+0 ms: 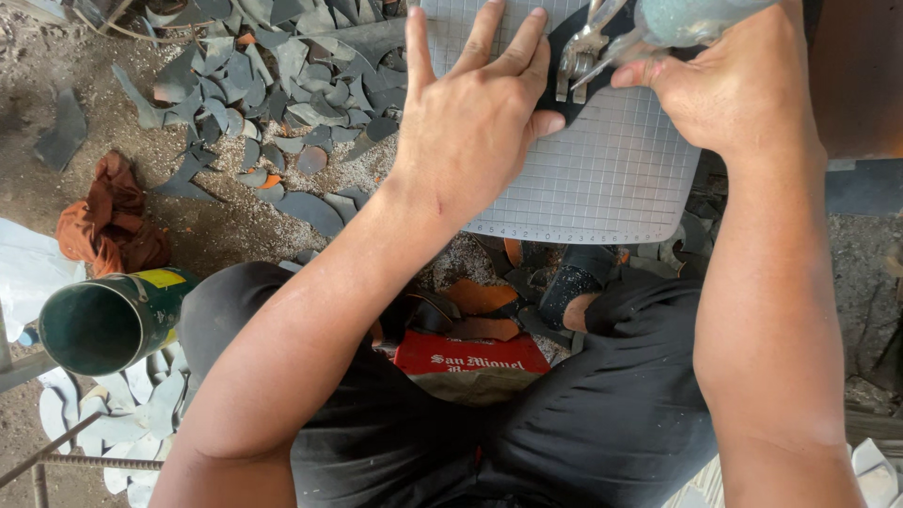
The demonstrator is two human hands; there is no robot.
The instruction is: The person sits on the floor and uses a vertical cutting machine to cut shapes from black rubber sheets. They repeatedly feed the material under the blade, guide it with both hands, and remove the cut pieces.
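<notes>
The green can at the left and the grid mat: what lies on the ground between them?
In the head view, between the green can and the grid mat lie grey cut scraps on sandy ground, and the left forearm crosses above.

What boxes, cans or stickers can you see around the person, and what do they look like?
Red box: on the ground between the person's knees, flat rectangular top, red with white lettering, pale brownish front.
Green can: lying tilted at the lower left beside the left knee, dark green cylinder, open mouth facing the camera.
Yellow label: on the can's side, a small yellow patch.
Grey cutting mat: under both hands, printed white grid.
</notes>
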